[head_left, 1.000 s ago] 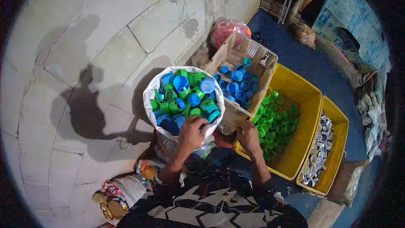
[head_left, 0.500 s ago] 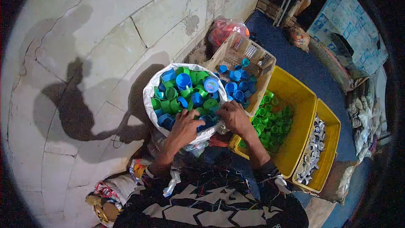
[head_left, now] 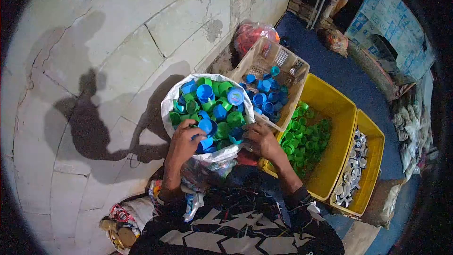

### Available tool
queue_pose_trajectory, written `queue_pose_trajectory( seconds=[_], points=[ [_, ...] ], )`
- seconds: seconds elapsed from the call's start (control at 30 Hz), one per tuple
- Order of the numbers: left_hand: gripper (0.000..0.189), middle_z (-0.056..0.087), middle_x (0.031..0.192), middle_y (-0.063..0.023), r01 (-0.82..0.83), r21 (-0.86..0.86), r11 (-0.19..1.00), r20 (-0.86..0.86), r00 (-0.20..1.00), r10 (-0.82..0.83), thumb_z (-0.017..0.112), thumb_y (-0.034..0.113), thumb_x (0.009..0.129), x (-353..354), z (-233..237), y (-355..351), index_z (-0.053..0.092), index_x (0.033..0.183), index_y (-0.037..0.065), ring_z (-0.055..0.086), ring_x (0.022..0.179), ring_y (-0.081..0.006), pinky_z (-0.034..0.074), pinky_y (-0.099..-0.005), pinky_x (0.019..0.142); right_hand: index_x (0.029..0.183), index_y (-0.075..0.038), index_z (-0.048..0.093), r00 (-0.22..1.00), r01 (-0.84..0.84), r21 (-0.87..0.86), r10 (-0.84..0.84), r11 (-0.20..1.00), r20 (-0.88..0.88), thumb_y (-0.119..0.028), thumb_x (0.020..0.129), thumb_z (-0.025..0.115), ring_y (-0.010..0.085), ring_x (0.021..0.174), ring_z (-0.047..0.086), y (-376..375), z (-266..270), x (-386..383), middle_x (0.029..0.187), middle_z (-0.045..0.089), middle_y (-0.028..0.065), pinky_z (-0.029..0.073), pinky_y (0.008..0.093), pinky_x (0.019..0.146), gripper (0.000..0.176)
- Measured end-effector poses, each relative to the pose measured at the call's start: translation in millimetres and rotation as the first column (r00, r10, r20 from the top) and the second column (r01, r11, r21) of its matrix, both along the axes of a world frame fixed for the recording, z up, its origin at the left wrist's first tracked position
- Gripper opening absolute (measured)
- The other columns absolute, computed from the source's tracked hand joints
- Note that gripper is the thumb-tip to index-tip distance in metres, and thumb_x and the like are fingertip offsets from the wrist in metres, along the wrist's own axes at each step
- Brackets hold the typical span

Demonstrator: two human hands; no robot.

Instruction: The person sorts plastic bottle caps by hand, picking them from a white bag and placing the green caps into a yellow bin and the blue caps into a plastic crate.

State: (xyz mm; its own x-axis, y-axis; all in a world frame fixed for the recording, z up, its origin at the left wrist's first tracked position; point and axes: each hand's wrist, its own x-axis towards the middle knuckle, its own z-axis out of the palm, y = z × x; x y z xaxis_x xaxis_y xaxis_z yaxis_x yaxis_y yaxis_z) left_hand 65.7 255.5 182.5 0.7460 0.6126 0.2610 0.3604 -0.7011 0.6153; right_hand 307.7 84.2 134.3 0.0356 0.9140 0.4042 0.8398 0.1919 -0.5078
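A white sack (head_left: 167, 104) full of blue and green plastic caps stands in front of me, its rim rolled open. My left hand (head_left: 185, 142) is at the sack's near left side, fingers curled against blue caps; what it grips, if anything, is hard to make out. At the near right rim is my right hand (head_left: 260, 138), its fingers bent down beside a dark blue cap (head_left: 237, 134). Whether that hand holds the cap is unclear. A light blue lid (head_left: 235, 96) lies on top of the pile.
Behind the sack, a beige crate (head_left: 296, 95) holds blue caps. To the right, a yellow bin (head_left: 337, 108) contains green caps, and a smaller yellow bin (head_left: 376, 144) holds whitish pieces. A pale block wall (head_left: 118, 33) rises at the left. A red bag (head_left: 255, 35) sits behind the crate.
My left hand has moved left, uncovering blue caps near the sack's front. My right hand has shifted slightly down and right, and its fingers have spread a little.
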Motion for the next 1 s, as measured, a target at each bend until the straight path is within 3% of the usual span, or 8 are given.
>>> queue_pose_trajectory(
  seconds=[0.13, 0.23, 0.37, 0.47, 0.63, 0.73, 0.9, 1.0],
  points=[
    [0.015, 0.059, 0.106, -0.0161, 0.009, 0.022, 1.000, 0.065, 0.998, -0.010, 0.078, 0.005, 0.073, 5.6, -6.7, 2.4, 0.069, 0.086, 0.005, 0.062, 0.098, -0.0331, 0.051, -0.0393, 0.080, 0.102, -0.012, 0.069, 0.997, 0.030, 0.002, -0.030, 1.000, 0.073, -0.010, 0.070, 0.071, 0.0314, 0.115, 0.053, -8.0, -2.1, -5.9, 0.125, 0.058, 0.0091, 0.048, 0.0446, 0.094, 0.032],
    [0.018, 0.060, 0.108, -0.0153, 0.015, -0.162, 0.987, 0.242, 0.970, 0.024, 0.075, 0.005, 0.079, 20.5, -5.4, -9.1, 0.065, 0.093, 0.003, 0.064, 0.095, -0.0250, 0.052, -0.0346, 0.077, 0.103, -0.012, 0.069, 0.992, 0.035, 0.033, -0.039, 0.999, 0.119, -0.011, 0.069, 0.072, 0.0336, 0.118, 0.051, -12.8, 0.6, -9.3, 0.132, 0.053, 0.0102, 0.048, 0.0451, 0.094, 0.034],
    [0.025, 0.060, 0.095, -0.0050, 0.280, -0.537, 0.796, 0.359, 0.930, -0.084, 0.072, 0.010, 0.086, 38.2, -34.0, -9.4, 0.057, 0.105, 0.003, 0.059, 0.084, -0.0107, 0.049, -0.0283, 0.070, 0.104, -0.011, 0.068, 0.997, 0.071, 0.041, -0.071, 0.997, 0.012, -0.010, 0.067, 0.074, 0.0366, 0.118, 0.051, -20.0, -9.0, -11.9, 0.135, 0.050, 0.0120, 0.047, 0.0465, 0.095, 0.037],
    [0.021, 0.058, 0.089, -0.0015, 0.253, -0.511, 0.821, 0.191, 0.965, -0.179, 0.070, 0.012, 0.088, 50.5, -23.4, -12.5, 0.058, 0.104, 0.004, 0.053, 0.077, -0.0085, 0.045, -0.0254, 0.068, 0.105, -0.011, 0.067, 0.996, 0.079, 0.064, -0.076, 0.995, -0.047, -0.009, 0.066, 0.075, 0.0376, 0.119, 0.051, -22.8, -9.9, -12.3, 0.137, 0.049, 0.0131, 0.047, 0.0471, 0.096, 0.039],
    [0.017, 0.059, 0.091, 0.0037, 0.279, -0.618, 0.735, 0.473, 0.879, 0.064, 0.067, 0.013, 0.092, 62.9, -11.0, -14.0, 0.060, 0.104, 0.004, 0.052, 0.078, -0.0053, 0.042, -0.0227, 0.069, 0.103, -0.009, 0.065, 0.994, 0.108, 0.171, -0.111, 0.979, 0.006, -0.010, 0.065, 0.075, 0.0369, 0.121, 0.051, -31.1, -3.7, -10.1, 0.140, 0.048, 0.0133, 0.046, 0.0468, 0.098, 0.039],
    [0.017, 0.061, 0.092, 0.0031, 0.257, -0.690, 0.677, 0.443, 0.889, 0.114, 0.065, 0.013, 0.093, 63.0, 5.5, -13.4, 0.059, 0.106, 0.004, 0.055, 0.081, -0.0054, 0.043, -0.0221, 0.072, 0.101, -0.012, 0.066, 0.993, 0.093, 0.154, -0.104, 0.984, 0.062, -0.011, 0.065, 0.074, 0.0355, 0.121, 0.051, -38.4, 2.5, -11.3, 0.140, 0.049, 0.0105, 0.047, 0.0461, 0.097, 0.037],
    [0.020, 0.062, 0.082, -0.0024, 0.140, -0.397, 0.907, 0.284, 0.959, -0.024, 0.068, 0.010, 0.090, 75.7, 2.7, -22.2, 0.058, 0.104, 0.001, 0.057, 0.073, -0.0065, 0.046, -0.0243, 0.065, 0.100, -0.014, 0.066, 0.991, 0.061, 0.178, -0.081, 0.982, 0.107, -0.011, 0.070, 0.070, 0.0318, 0.120, 0.053, -42.4, 12.4, -17.0, 0.138, 0.052, 0.0059, 0.049, 0.0422, 0.094, 0.030],
    [0.019, 0.061, 0.078, -0.0011, 0.234, -0.455, 0.859, 0.290, 0.951, -0.105, 0.074, 0.011, 0.085, 79.3, -8.2, -17.6, 0.061, 0.094, 0.001, 0.058, 0.073, -0.0068, 0.046, -0.0249, 0.065, 0.100, -0.013, 0.066, 0.993, 0.047, 0.181, -0.066, 0.982, 0.101, -0.010, 0.071, 0.069, 0.0303, 0.119, 0.054, -42.7, 12.3, -20.4, 0.137, 0.053, 0.0050, 0.049, 0.0405, 0.093, 0.029]
  ],
)
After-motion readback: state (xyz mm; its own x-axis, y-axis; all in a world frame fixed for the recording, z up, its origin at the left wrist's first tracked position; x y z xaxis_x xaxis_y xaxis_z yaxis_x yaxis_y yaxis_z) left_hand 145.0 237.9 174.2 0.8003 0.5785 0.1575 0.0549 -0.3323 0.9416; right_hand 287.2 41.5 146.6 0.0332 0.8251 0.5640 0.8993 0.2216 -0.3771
